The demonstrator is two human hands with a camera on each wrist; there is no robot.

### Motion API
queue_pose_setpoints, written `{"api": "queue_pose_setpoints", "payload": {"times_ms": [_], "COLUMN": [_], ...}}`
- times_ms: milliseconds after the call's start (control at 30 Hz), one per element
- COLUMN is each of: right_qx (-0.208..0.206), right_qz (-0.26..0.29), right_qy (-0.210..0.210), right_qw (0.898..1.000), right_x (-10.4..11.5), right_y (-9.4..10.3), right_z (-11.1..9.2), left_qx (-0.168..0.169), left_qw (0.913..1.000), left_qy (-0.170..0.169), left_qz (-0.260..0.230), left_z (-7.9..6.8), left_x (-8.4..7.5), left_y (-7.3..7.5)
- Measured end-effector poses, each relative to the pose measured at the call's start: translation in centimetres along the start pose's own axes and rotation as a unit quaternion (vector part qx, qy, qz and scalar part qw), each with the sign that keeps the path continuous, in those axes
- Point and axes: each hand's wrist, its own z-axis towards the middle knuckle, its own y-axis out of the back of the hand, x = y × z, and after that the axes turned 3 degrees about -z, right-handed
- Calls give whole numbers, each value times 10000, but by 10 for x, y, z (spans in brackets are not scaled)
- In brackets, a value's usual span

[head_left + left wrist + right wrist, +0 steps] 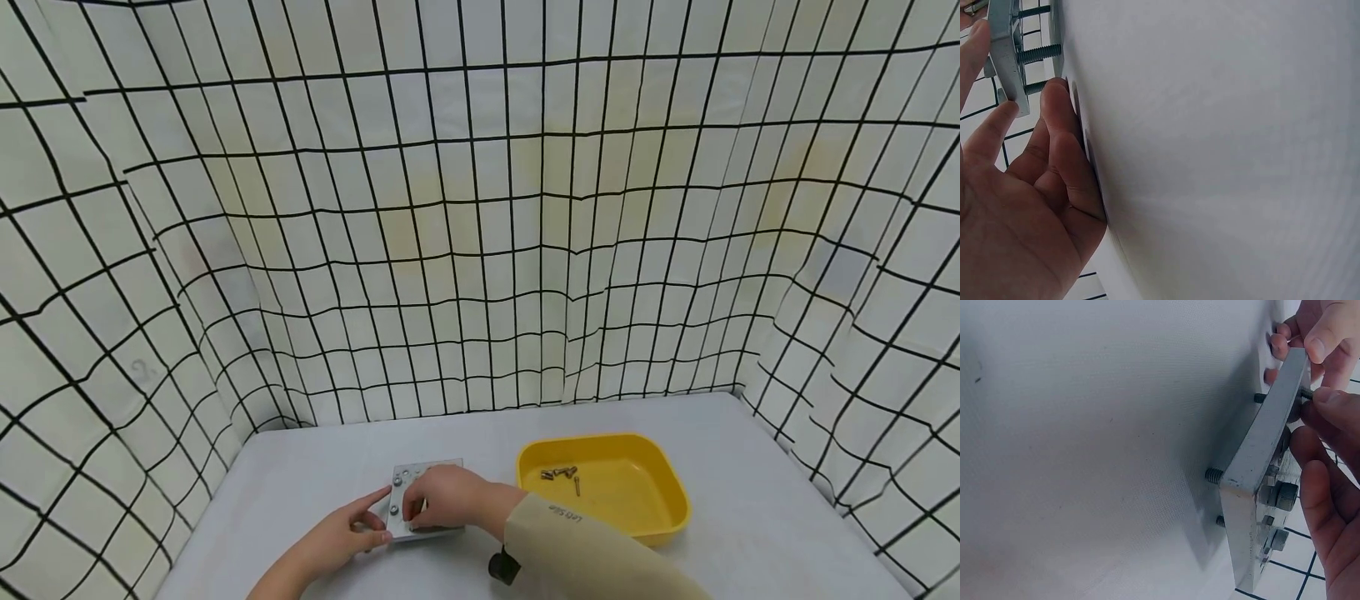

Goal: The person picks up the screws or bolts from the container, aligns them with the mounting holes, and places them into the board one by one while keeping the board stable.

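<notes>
A thick metal plate [431,534] with several screws through it stands raised on the white table, threaded ends poking out below, as the left wrist view shows. My left hand [337,537] holds the plate's left side, thumb at the near corner and index finger farther along the edge. Over the plate, my right hand [450,496] pinches a threaded screw [1307,394] between thumb and fingertip, close to the left thumb. Socket-head screws [1286,496] stand up from the plate's top face near the right fingers. The right hand hides much of the plate in the head view.
Right of the plate is a yellow tray [615,496] holding several small loose screws [558,472]. The right forearm [577,542] passes in front of the tray's near left side. White walls with black grid lines [487,250] enclose the table [330,467] at back and sides.
</notes>
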Motion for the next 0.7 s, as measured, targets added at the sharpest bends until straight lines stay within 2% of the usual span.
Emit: {"api": "queue_pose_setpoints", "payload": {"times_ms": [300, 533, 700], "right_qx": [245, 195, 69], "right_qz": [77, 299, 590], "right_qy": [112, -15, -53], "right_qw": [9996, 9994, 9982], "right_x": [1, -3, -6], "right_y": [-2, 1, 11], "right_z": [1, -4, -11], "left_qx": [-26, 41, 15], "left_qw": [10000, 10000, 10000], "left_qy": [-5, -3, 28], "left_qz": [-35, -58, 1], "left_z": [-1, -2, -2], "left_x": [-1, -1, -3], "left_y": [0, 0, 0]}}
